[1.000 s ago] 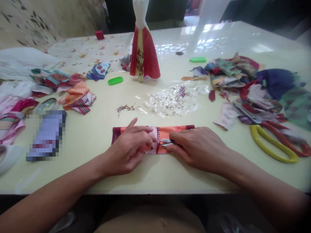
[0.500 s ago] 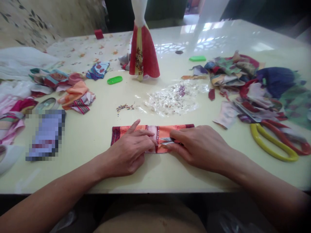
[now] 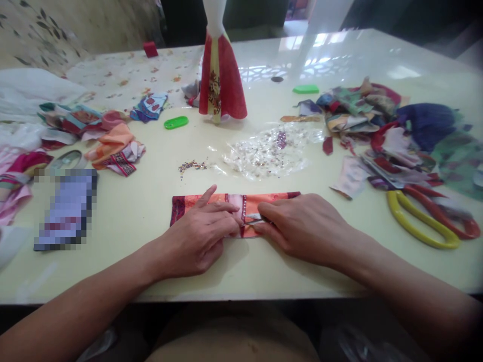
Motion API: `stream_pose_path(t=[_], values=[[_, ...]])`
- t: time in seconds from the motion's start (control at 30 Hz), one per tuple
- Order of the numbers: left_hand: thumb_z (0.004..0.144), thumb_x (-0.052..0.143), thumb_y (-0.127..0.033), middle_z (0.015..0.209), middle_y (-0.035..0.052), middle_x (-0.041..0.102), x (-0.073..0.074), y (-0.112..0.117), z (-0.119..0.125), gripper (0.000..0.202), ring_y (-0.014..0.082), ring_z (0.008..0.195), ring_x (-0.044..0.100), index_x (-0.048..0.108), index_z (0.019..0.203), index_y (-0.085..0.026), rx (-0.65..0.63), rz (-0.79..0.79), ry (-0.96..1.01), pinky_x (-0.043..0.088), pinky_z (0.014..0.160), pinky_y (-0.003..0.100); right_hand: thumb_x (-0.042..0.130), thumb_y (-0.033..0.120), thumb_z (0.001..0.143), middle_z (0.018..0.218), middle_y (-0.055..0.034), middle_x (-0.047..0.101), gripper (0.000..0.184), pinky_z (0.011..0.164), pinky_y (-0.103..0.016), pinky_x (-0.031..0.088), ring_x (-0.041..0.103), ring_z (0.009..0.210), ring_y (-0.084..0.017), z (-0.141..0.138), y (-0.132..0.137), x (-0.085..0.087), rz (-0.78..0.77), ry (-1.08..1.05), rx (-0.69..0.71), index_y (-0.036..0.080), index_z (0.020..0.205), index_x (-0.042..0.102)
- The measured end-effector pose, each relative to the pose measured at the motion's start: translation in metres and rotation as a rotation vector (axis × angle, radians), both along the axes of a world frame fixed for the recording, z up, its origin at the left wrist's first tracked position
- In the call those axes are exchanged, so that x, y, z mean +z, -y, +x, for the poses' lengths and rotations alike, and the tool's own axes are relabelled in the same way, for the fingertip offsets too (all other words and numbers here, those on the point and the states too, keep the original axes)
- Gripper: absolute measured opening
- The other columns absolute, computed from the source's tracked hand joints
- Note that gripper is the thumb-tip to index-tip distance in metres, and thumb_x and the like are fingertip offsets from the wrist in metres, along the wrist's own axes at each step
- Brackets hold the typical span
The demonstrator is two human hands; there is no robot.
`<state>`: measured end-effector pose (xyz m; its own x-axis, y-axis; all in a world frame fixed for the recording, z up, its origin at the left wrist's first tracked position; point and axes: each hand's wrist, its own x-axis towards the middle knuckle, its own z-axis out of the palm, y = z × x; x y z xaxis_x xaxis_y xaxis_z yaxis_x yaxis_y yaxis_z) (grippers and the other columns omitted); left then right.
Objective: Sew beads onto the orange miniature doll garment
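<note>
A folded orange cloth band (image 3: 253, 202) lies flat near the table's front edge, with maroon ends and a pale middle panel. A row of small shiny stones runs down beside that panel. My left hand (image 3: 204, 229) rests on the band, fingers outstretched and index raised, fingertips by the stones. From the right, my right hand (image 3: 302, 223) pinches a small two-pronged metal tool (image 3: 255, 217) between thumb and fingers. Its silver points spread apart close to the stone row; its grip is mostly hidden, so its exact kind is unclear.
Loose beads (image 3: 192, 166) and a clear plastic sheet with stones (image 3: 269, 156) lie beyond the band. A dress form with a red skirt (image 3: 230, 80) stands behind. Scissors with yellow and red handles (image 3: 422, 223), fabric scraps (image 3: 358, 113) and a blurred-out phone-like object (image 3: 70, 208) flank my hands.
The view has shifted slightly. My right hand and the metal tool have moved a little left, nearer my left fingertips. My left hand stays on the band.
</note>
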<state>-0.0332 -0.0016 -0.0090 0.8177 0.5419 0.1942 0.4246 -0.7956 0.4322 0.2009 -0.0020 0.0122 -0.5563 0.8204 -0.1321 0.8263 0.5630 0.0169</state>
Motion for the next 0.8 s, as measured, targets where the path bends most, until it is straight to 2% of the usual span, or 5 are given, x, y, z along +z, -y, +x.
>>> stream_pose_path(t=[0.13, 0.37, 0.57, 0.8], values=[[0.073, 0.046, 0.001, 0.106, -0.0004, 0.070, 0.0000, 0.0003, -0.0004, 0.035, 0.0189, 0.126, 0.051, 0.056, 0.098, -0.021, 0.010, 0.002, 0.035, 0.007, 0.123, 0.050, 0.046, 0.040, 0.091, 0.067, -0.0014, 0.067, 0.027, 0.051, -0.030, 0.009, 0.054, 0.052, -0.015, -0.0013, 0.0001, 0.0006, 0.014, 0.000, 0.017, 0.022, 0.074, 0.055], [0.076, 0.048, 0.001, 0.106, 0.0018, 0.071, 0.0016, -0.0021, -0.0001, 0.027, 0.0189, 0.120, 0.057, 0.056, 0.092, -0.020, 0.118, 0.090, 0.155, 0.018, 0.121, 0.051, 0.043, 0.042, 0.092, 0.067, -0.0014, 0.067, 0.030, 0.051, -0.031, 0.010, 0.055, 0.052, -0.016, -0.0020, 0.0016, 0.0011, 0.014, 0.009, -0.001, 0.022, 0.074, 0.056], [0.077, 0.048, 0.000, 0.108, -0.0004, 0.071, -0.0024, -0.0016, 0.0013, 0.031, 0.0203, 0.126, 0.053, 0.057, 0.098, -0.021, -0.001, 0.087, 0.057, 0.009, 0.123, 0.051, 0.045, 0.041, 0.092, 0.068, -0.0027, 0.067, 0.029, 0.052, -0.030, 0.010, 0.056, 0.054, -0.014, -0.0016, 0.0018, 0.0000, 0.022, -0.011, 0.004, 0.020, 0.075, 0.057], [0.079, 0.046, -0.001, 0.109, -0.0004, 0.071, -0.0026, 0.0008, 0.0012, 0.032, 0.0183, 0.124, 0.054, 0.057, 0.101, -0.021, -0.002, 0.073, 0.003, 0.000, 0.123, 0.049, 0.045, 0.042, 0.091, 0.065, -0.0021, 0.065, 0.027, 0.052, -0.029, 0.011, 0.054, 0.053, -0.015, 0.0066, 0.0002, 0.0037, 0.008, -0.007, -0.004, 0.020, 0.079, 0.057]])
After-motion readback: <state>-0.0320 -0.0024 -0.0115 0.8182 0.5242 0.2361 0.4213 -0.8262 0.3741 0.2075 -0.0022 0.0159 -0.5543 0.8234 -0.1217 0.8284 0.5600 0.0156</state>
